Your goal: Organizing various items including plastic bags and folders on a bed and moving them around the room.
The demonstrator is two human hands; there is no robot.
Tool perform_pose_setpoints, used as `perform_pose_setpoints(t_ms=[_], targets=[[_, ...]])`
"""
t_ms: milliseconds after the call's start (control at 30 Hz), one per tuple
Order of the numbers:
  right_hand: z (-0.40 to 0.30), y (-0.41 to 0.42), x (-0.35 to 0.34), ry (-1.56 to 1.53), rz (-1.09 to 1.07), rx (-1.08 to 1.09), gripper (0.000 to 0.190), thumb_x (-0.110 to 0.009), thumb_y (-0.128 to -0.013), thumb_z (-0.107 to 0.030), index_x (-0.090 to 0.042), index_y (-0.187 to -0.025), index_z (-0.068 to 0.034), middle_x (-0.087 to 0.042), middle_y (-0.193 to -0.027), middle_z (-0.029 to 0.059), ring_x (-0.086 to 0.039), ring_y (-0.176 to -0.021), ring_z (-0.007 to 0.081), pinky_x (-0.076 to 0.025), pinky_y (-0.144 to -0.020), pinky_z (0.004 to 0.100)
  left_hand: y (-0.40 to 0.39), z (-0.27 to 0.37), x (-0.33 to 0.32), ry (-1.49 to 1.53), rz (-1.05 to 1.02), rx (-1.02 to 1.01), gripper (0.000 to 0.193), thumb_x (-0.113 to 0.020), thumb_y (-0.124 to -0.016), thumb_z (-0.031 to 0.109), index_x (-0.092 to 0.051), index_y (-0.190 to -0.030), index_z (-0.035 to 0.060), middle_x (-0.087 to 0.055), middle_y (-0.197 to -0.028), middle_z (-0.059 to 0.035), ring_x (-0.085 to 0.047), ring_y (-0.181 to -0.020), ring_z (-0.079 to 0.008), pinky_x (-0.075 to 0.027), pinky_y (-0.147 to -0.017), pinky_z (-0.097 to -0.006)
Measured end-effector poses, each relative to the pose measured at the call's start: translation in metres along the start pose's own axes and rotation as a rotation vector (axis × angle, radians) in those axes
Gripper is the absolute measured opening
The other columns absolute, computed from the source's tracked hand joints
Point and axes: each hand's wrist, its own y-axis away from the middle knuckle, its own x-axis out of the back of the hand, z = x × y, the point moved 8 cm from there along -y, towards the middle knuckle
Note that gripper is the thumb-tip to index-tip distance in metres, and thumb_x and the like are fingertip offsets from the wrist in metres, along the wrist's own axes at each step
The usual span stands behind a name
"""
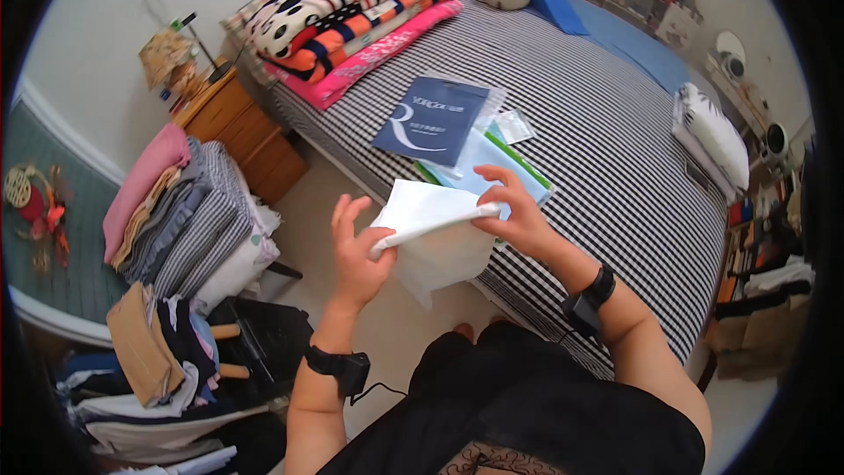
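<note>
A thin white sheet (432, 208), paper-like or cloth-like, is stretched between my two hands in front of the bed. My left hand (359, 247) pinches its left end between thumb and fingers. At the other end, my right hand (514, 211) pinches a corner, with the remaining fingers raised. The upper part looks folded over along a thick edge, and a translucent flap (448, 260) hangs below it. Just beyond my hands, a dark blue printed package (428, 122) in clear plastic lies on a light blue and green packet (521, 175). A small white sachet (514, 126) is beside them.
The bed has a black-and-white checked cover (613, 145). Folded blankets (356, 13) are stacked at its far left. A wooden nightstand (231, 125) stands beside it. Piled folded bedding (191, 211) and clothes (145, 343) occupy the left. A white pillow (712, 138) lies at the right edge.
</note>
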Motion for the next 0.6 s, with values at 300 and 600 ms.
perform_pose_setpoints(t_ms=[300, 600], targets=[[0.026, -0.029, -0.115, -0.764, -0.415, -0.464, 0.051, -0.063, -0.076, -0.007, -0.042, -0.122, 0.002, -0.056, -0.112, 0.0113, -0.055, -0.101, 0.0168, -0.045, -0.087, 0.0309, 0.008, -0.056, 0.062, 0.152, 0.115, 0.439, 0.018, -0.064, -0.077, 0.005, -0.06, -0.095, 0.003, -0.061, -0.076, -0.0027, -0.054, -0.064, -0.009, -0.045, -0.058, -0.0244], [0.048, -0.061, -0.114, -1.011, -0.296, -0.559, 0.041, -0.053, -0.077, 0.001, -0.047, -0.118, 0.002, -0.059, -0.106, 0.009, -0.059, -0.092, 0.0165, -0.047, -0.083, 0.0303, 0.066, -0.092, -0.009, 1.436, 0.027, 1.009, 0.064, -0.071, -0.076, 0.02, -0.04, -0.129, -0.001, -0.053, -0.12, -0.0115, -0.055, -0.106, -0.0218, -0.04, -0.095, -0.0351]])
